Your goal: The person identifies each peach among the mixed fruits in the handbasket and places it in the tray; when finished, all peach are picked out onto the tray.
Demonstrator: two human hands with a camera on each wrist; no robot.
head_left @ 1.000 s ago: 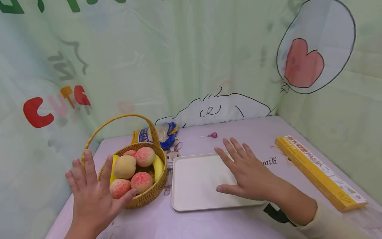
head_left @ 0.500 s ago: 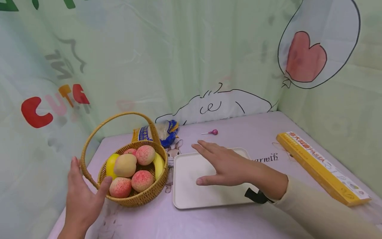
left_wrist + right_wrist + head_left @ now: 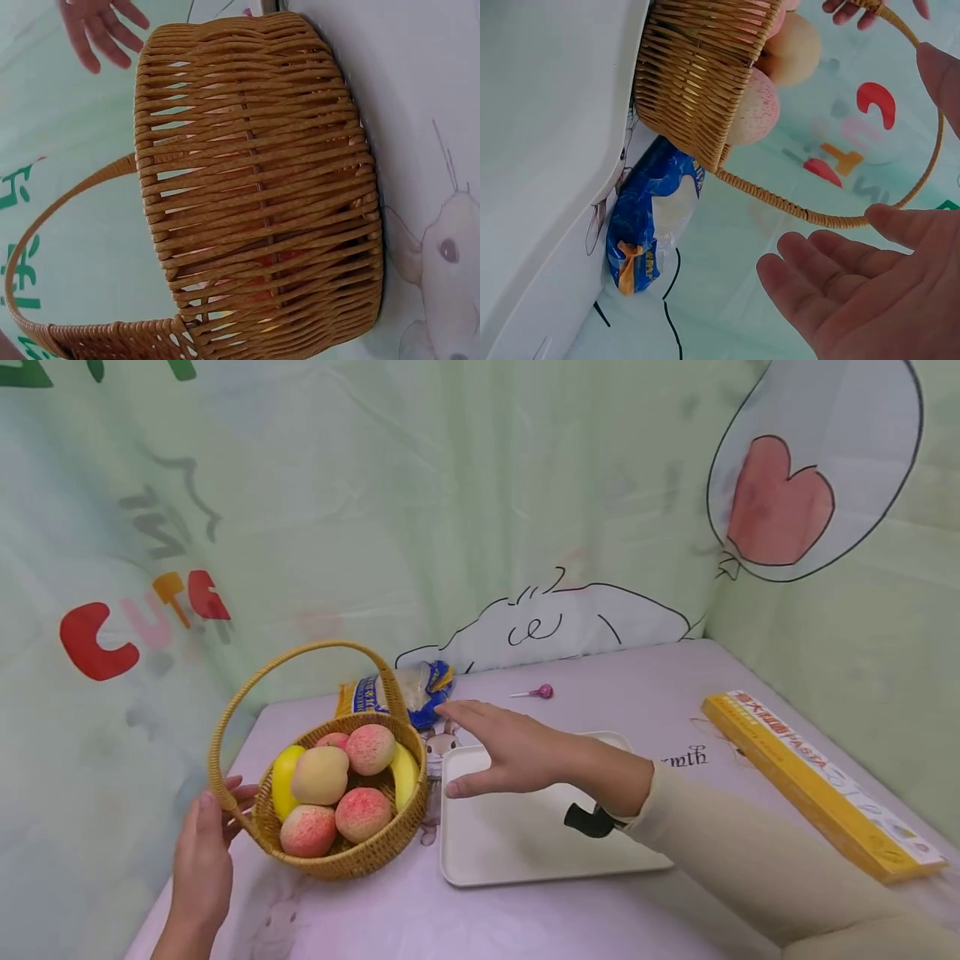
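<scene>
A wicker basket [image 3: 360,860] with a tall arched handle stands on the left of the table. It holds several peaches [image 3: 363,815], a banana [image 3: 406,775] and a yellow fruit [image 3: 286,783]. My left hand [image 3: 204,864] is at the basket's left side, its fingers right by the foot of the handle. Over the white tray [image 3: 525,860], my right hand [image 3: 517,752] reaches toward the basket with thumb and fingers spread apart. In the right wrist view, that right hand [image 3: 885,292] has nothing between its fingers; the handle passes behind them.
Behind the basket lies a blue and yellow plastic bag [image 3: 431,697]. A pink lollipop [image 3: 545,692] is at the back of the table [image 3: 637,685]. Along the right side lies a long yellow pasta box [image 3: 817,785]. Printed curtains [image 3: 450,510] close off the back and sides.
My right hand has moved left across the tray toward the basket. The left hand has turned and come in to the basket's left side. The basket has stayed in place.
</scene>
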